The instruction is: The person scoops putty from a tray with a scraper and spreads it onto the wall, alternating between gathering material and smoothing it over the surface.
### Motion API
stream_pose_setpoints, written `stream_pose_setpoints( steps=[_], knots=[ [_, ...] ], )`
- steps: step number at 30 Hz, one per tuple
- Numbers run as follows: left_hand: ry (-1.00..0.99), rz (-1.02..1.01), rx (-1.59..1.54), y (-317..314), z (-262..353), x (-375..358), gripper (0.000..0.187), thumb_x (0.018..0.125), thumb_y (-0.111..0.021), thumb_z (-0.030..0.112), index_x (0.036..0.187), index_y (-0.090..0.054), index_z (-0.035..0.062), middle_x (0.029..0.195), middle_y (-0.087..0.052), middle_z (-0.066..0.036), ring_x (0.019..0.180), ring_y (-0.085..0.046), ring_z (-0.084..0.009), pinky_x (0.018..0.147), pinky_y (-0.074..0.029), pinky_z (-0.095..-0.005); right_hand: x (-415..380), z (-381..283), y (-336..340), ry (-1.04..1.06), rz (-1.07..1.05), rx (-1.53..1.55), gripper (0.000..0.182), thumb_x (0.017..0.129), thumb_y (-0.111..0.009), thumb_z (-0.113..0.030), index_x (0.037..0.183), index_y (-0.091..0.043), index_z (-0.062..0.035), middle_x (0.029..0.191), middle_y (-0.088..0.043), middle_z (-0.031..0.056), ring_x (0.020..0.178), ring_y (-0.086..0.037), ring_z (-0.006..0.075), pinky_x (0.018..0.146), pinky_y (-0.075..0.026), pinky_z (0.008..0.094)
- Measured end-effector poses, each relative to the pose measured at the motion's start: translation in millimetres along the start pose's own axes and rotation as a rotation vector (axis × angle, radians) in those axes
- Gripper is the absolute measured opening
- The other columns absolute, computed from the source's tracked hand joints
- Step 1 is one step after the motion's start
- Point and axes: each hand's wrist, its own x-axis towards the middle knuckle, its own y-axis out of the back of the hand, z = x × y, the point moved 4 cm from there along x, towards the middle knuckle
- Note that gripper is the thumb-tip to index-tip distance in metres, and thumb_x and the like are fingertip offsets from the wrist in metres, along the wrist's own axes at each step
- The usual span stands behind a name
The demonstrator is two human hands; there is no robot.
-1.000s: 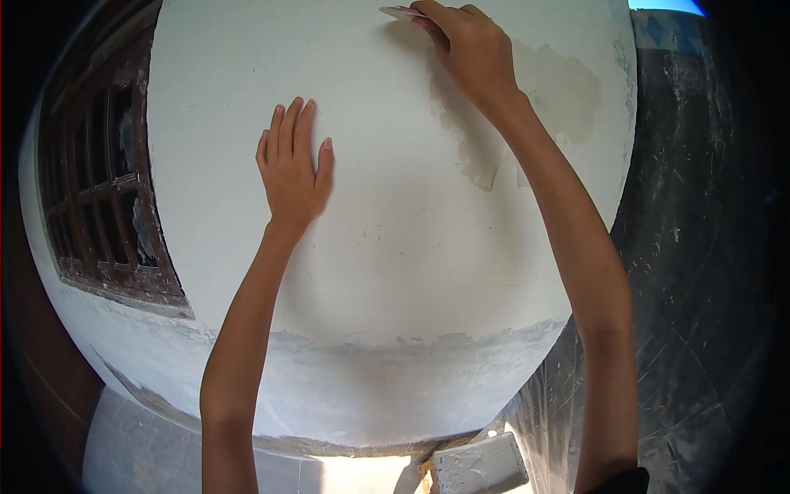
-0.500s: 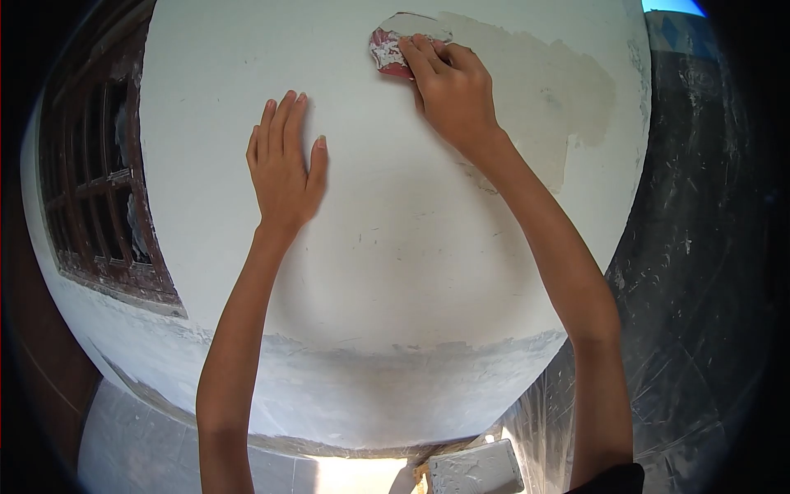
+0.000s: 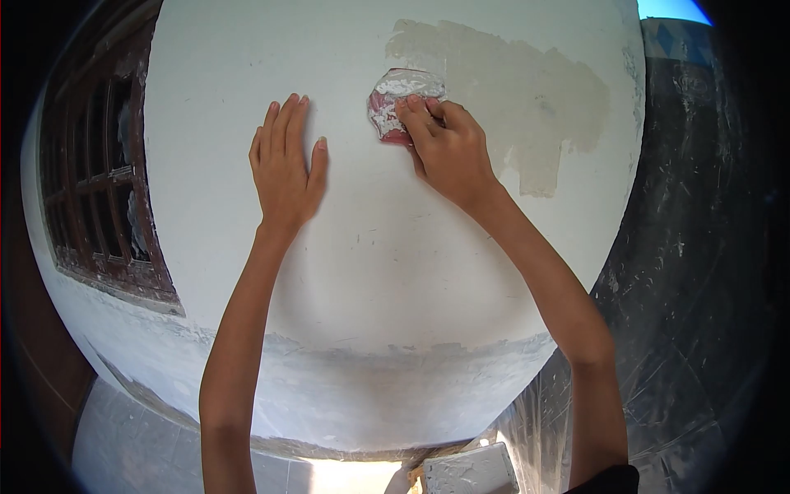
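My left hand [image 3: 285, 171] lies flat on the white wall [image 3: 395, 272], its fingers stretched up and the thumb apart, holding nothing. Up and to its right, my right hand [image 3: 453, 152] grips a red putty scraper [image 3: 387, 111] smeared with white putty, pressed near the wall. My fingers cover part of the scraper, and its working edge is hard to make out. A damp-looking greyish-beige patch of putty [image 3: 527, 99] spreads over the wall to the right of the scraper and above it.
A brown wooden window frame [image 3: 99, 173] with panes is set in the wall on the left. On the floor below stands a putty-smeared tray or container [image 3: 471, 471]. Dark plastic-like sheeting [image 3: 675, 305] covers the right side, and bluish-grey tiles [image 3: 164, 436] show at lower left.
My right hand has drawn the scraper down the wall. The upper left part of the beige patch, hidden before, now shows. My left hand stays in nearly the same place.
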Motion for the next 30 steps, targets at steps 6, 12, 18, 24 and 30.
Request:
stream_pose_setpoints(
  steps=[6,12,18,24,30],
  knots=[
    [0.0,0.013,-0.014,1,1,0,0.055,0.097,-0.049,0.023,0.149,-0.04,0.0084,0.154,-0.041,-0.009,0.147,-0.029,-0.0301,0.118,-0.019,-0.0483,-25,-21,12,-0.014,-0.088,0.091,0.036,0.073,-0.071,0.0,0.109,-0.068,0.0031,0.11,-0.072,0.0151,0.085,-0.063,0.0282,0.076,-0.057,0.0356],
    [0.0,0.014,0.005,0,2,0,0.053,0.097,-0.05,0.022,0.148,-0.043,0.0092,0.154,-0.041,-0.009,0.147,-0.029,-0.0305,0.118,-0.02,-0.0494,-37,-41,49,-0.101,-0.099,0.225,0.027,0.077,-0.074,-0.004,0.104,-0.07,-0.0021,0.093,-0.074,0.0103,0.071,-0.062,0.0219,0.063,-0.054,0.0331],
    [-0.017,0.027,-0.007,1,0,-2,0.053,0.096,-0.05,0.022,0.147,-0.044,0.0109,0.154,-0.041,-0.008,0.147,-0.03,-0.0308,0.118,-0.02,-0.0496,16,29,52,-1.015,0.151,0.568,0.027,0.089,-0.073,-0.023,0.089,-0.069,0.0043,0.073,-0.07,0.0106,0.063,-0.063,0.0136,0.057,-0.049,0.0302],
    [-0.004,0.004,-0.013,3,1,-1,0.053,0.096,-0.05,0.022,0.147,-0.044,0.0092,0.154,-0.041,-0.009,0.147,-0.03,-0.0308,0.117,-0.02,-0.0491,42,39,8,-0.985,0.186,0.603,0.036,0.085,-0.077,-0.028,0.094,-0.068,0.006,0.079,-0.072,0.0127,0.067,-0.066,0.0162,0.065,-0.053,0.0314],
    [-0.008,-0.006,-0.009,2,0,-1,0.055,0.096,-0.049,0.022,0.148,-0.042,0.0083,0.154,-0.041,-0.01,0.147,-0.029,-0.0307,0.118,-0.019,-0.0483,34,62,-6,-0.797,0.204,0.385,0.041,0.091,-0.071,-0.033,0.099,-0.062,0.0058,0.078,-0.072,0.0176,0.068,-0.071,0.0269,0.065,-0.055,0.0367]
  ],
)
